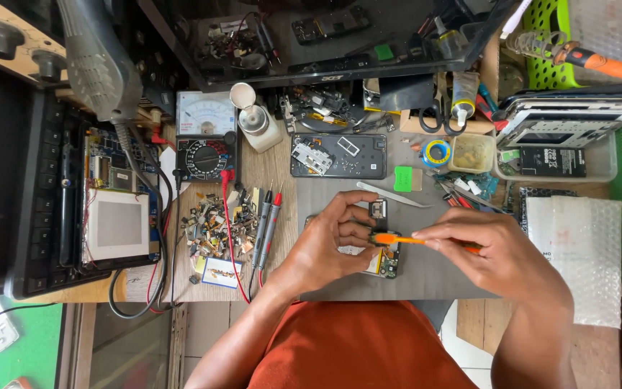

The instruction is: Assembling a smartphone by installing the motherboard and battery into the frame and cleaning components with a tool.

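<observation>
Circuit board lies on the grey mat at the table's near edge, steadied by the left hand, whose grip closes lightly around its left side. Right hand pinches an orange brush shut between its fingertips, bristle end touching the board. A multimeter sits well apart, far left.

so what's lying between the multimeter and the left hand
In the head view, between the multimeter and the left hand lie a pile of small loose parts and two test probes with a red lead, all on the wooden bench.
</observation>
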